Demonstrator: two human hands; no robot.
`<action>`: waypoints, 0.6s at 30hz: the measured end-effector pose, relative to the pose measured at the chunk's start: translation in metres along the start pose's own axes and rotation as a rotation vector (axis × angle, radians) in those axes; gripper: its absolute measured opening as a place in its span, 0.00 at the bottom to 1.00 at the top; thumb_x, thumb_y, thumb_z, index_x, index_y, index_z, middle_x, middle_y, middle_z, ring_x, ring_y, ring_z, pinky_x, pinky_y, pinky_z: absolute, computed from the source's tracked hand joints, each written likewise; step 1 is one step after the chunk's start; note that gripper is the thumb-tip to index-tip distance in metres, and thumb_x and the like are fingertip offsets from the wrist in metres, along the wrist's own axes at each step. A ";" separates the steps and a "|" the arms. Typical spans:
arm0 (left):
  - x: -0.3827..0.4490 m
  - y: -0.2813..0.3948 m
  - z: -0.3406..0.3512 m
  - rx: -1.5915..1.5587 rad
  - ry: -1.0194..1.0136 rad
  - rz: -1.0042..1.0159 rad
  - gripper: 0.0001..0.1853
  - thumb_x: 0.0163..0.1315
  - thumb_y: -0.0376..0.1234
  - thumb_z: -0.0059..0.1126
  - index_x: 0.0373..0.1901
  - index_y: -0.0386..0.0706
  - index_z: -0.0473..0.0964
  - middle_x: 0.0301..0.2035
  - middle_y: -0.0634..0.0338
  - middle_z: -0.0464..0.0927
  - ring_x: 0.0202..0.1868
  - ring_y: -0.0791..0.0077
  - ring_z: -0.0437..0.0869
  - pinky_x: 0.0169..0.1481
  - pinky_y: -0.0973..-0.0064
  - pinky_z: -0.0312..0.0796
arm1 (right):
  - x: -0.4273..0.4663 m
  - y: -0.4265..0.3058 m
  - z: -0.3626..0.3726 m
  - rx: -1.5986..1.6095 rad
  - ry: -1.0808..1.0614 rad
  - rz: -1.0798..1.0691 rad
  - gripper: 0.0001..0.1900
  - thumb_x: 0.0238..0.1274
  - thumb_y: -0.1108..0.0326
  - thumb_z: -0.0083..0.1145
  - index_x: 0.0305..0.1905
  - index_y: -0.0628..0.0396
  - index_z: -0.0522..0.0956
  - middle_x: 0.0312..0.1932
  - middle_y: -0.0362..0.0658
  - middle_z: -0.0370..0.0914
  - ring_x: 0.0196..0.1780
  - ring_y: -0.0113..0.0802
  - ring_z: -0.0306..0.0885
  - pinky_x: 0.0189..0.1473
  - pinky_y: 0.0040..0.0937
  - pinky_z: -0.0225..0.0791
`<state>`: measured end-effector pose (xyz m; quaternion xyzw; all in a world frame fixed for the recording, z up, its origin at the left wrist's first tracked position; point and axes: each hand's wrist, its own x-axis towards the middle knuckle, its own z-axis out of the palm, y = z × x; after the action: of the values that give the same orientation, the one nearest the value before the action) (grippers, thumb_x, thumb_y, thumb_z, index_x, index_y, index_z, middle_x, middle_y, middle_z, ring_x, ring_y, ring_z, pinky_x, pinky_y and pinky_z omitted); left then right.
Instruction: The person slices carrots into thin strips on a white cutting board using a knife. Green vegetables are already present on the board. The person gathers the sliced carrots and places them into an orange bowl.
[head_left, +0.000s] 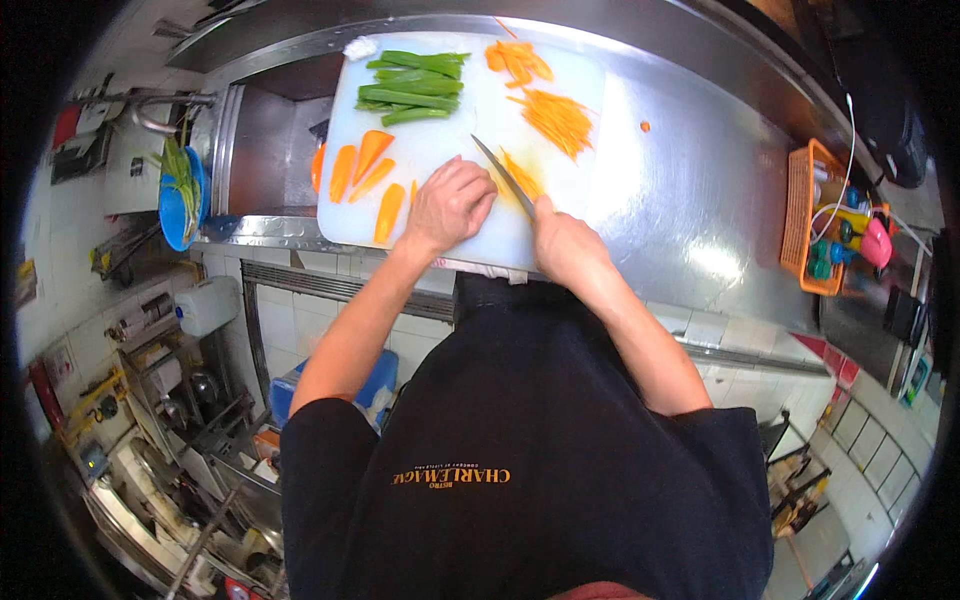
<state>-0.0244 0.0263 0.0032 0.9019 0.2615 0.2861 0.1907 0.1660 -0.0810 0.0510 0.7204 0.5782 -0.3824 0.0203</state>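
My right hand (571, 246) grips the handle of a kitchen knife (504, 171), its blade slanting up and left over the white cutting board (480, 112). Fingers curled, my left hand (452, 204) rests on the board just left of the blade; whatever lies under its fingertips is hidden. Freshly cut carrot strips (523, 176) lie against the blade's right side. Farther up sit a pile of carrot matchsticks (559, 124) and some thin carrot slices (517, 61). Carrot pieces (369, 154) are spread at the board's left, below a bundle of cut green stalks (411, 86).
The board overlaps a steel sink (274, 150) on the left. Beyond it, a blue basin (180, 206) holds leafy greens. A carrot scrap (645, 127) lies on the steel counter (690, 187). An orange plastic basket (801, 217) of small items stands at the right, with a white cable.
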 end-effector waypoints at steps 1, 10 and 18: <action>-0.008 0.005 0.000 0.009 0.011 -0.053 0.06 0.57 0.26 0.71 0.35 0.41 0.84 0.38 0.57 0.85 0.47 0.59 0.87 0.64 0.55 0.79 | 0.000 0.007 0.000 -0.011 -0.002 -0.014 0.15 0.73 0.68 0.44 0.58 0.63 0.67 0.41 0.69 0.84 0.45 0.70 0.85 0.50 0.65 0.75; 0.008 0.011 0.002 0.045 -0.061 -0.118 0.08 0.61 0.34 0.70 0.40 0.45 0.85 0.41 0.59 0.83 0.52 0.58 0.83 0.61 0.57 0.74 | 0.013 0.050 -0.062 -0.119 0.348 -0.103 0.13 0.76 0.60 0.49 0.51 0.59 0.74 0.39 0.65 0.85 0.44 0.67 0.85 0.49 0.62 0.76; 0.013 -0.045 -0.029 0.404 0.075 -0.211 0.04 0.61 0.32 0.67 0.35 0.43 0.82 0.38 0.57 0.82 0.48 0.56 0.82 0.54 0.57 0.73 | -0.015 0.074 -0.037 0.005 0.148 -0.303 0.13 0.72 0.59 0.57 0.50 0.56 0.82 0.39 0.63 0.84 0.49 0.63 0.84 0.52 0.57 0.76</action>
<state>-0.0501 0.0749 0.0088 0.8780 0.4134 0.2399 0.0253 0.2473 -0.1008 0.0553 0.6513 0.6791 -0.3285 -0.0818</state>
